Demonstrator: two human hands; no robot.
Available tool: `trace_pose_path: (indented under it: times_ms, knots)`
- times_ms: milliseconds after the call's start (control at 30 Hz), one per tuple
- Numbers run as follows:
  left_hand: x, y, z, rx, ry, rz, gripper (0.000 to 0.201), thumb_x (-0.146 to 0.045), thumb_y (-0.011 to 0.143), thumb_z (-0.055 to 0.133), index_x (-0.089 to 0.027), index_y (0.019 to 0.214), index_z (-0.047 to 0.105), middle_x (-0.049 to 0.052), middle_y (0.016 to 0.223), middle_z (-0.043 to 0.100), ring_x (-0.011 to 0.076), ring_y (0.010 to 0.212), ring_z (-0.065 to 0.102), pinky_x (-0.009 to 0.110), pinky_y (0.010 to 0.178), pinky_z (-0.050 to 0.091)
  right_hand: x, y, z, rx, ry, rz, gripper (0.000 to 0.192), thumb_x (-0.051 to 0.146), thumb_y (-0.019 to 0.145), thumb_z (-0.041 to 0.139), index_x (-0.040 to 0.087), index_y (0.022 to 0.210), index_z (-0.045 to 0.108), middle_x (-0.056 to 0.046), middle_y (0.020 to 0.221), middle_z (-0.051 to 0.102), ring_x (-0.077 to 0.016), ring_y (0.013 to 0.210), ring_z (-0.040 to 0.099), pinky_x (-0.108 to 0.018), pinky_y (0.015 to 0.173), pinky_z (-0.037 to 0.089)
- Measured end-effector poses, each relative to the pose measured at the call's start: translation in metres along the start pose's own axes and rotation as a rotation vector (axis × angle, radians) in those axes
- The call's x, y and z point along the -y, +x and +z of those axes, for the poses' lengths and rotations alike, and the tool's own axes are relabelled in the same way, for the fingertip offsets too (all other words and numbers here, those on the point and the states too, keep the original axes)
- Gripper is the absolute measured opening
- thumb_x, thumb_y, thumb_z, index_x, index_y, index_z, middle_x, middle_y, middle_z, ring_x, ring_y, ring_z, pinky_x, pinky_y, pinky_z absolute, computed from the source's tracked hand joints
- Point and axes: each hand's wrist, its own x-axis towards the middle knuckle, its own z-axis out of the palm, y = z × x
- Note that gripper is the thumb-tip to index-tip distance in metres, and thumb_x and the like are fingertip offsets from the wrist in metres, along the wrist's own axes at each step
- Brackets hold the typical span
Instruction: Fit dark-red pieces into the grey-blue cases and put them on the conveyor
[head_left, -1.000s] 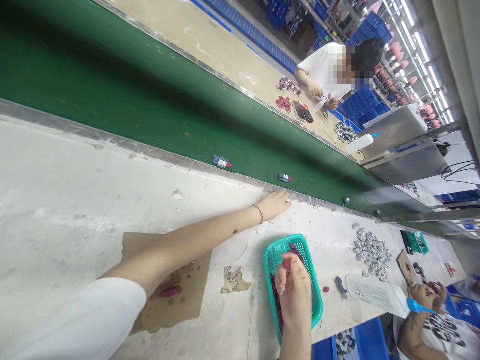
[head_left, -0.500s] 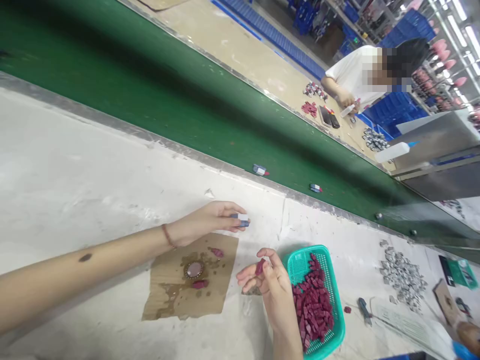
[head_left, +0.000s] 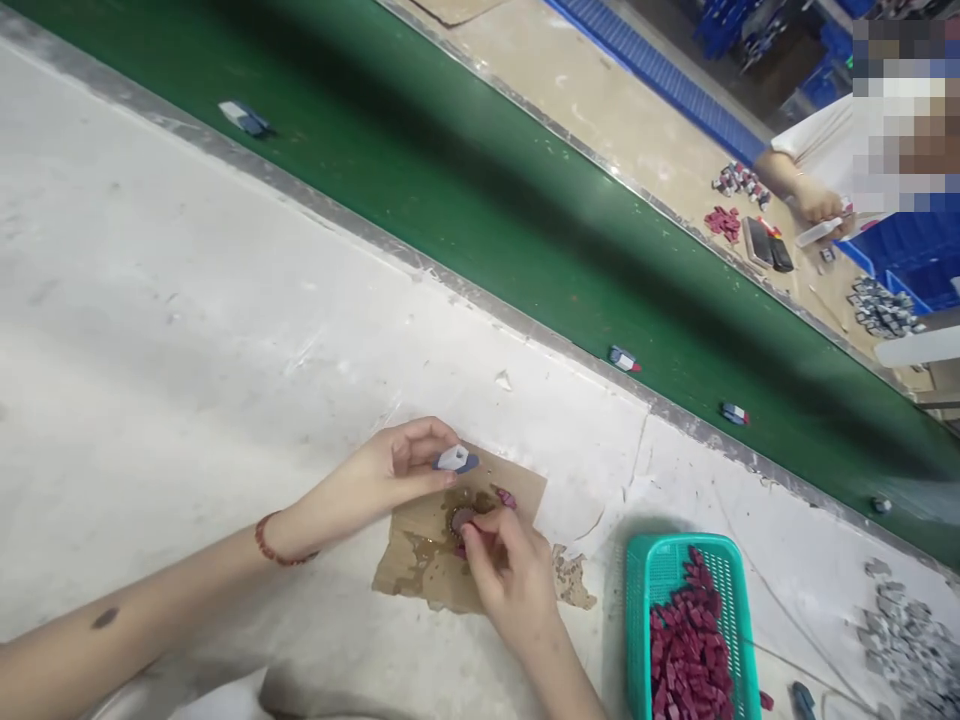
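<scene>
White bench by green belt (head_left: 465,190): left hand (head_left: 390,470) pinches small clip (head_left: 455,460); right hand (head_left: 510,570) fingertips press red piece (head_left: 463,520) onto stained cardboard (head_left: 427,565), centre frame.

We are on a factory assembly line; a green conveyor belt (head_left: 480,190) runs between benches; blue crates (head_left: 911,265) stand behind.

Bright, even overhead light, soft shadow band along the green conveyor belt (head_left: 525,230), pale surface (head_left: 150,330) beside it slightly washed out, wide-angle tilt, mild blur beyond the belt
</scene>
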Motion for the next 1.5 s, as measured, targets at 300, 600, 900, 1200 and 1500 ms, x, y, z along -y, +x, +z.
trace_pose_path:
  times_ms: [300,600,900,1200,1500]
  knots:
    - [0.023,0.000,0.009,0.035,0.061,0.217,0.021,-0.033,0.084,0.064,-0.020,0.099,0.057,0.008,0.102,0.074,0.0248,0.103,0.069,0.036,0.087,0.057,-0.002,0.003,0.009,-0.013,-0.298,-0.287,0.027,0.013,0.098,0.037,0.020,0.077,0.052,-0.001,0.063,0.054,-0.0159,0.055,0.050,-0.026,0.050,0.040]
    - [0.038,-0.002,0.006,-0.048,0.395,0.423,0.021,-0.027,0.089,0.060,-0.020,0.105,0.071,0.005,0.105,0.076,0.0211,0.094,0.072,0.028,0.087,0.058,0.001,0.003,0.006,0.005,-0.076,-0.077,0.028,0.018,0.097,0.041,0.021,0.071,0.052,0.000,0.060,0.056,-0.0139,0.052,0.050,-0.025,0.048,0.038]
    - [0.042,0.000,0.009,-0.049,0.761,0.828,0.021,-0.026,0.100,0.046,-0.017,0.107,0.065,0.006,0.091,0.075,0.0171,0.082,0.070,0.026,0.075,0.058,-0.007,0.009,0.000,-0.264,0.803,0.412,0.034,0.049,0.084,0.068,0.021,0.070,0.054,0.007,0.048,0.053,-0.0089,0.037,0.047,-0.019,0.036,0.039]
    - [0.044,-0.002,0.009,0.029,0.827,0.852,0.024,-0.022,0.099,0.045,-0.017,0.110,0.066,0.009,0.092,0.074,0.0206,0.083,0.069,0.031,0.077,0.057,-0.002,0.011,0.003,-0.205,0.739,0.335,0.030,0.046,0.088,0.063,0.021,0.074,0.055,0.006,0.051,0.055,-0.0095,0.039,0.051,-0.022,0.041,0.045]
    - [0.047,-0.002,0.010,0.066,0.830,0.879,0.024,-0.016,0.098,0.044,-0.017,0.112,0.064,0.010,0.095,0.074,0.0218,0.082,0.067,0.032,0.075,0.054,0.003,0.008,0.008,-0.183,0.588,0.283,0.028,0.042,0.092,0.058,0.020,0.074,0.056,0.005,0.053,0.053,-0.0104,0.045,0.052,-0.023,0.047,0.045]
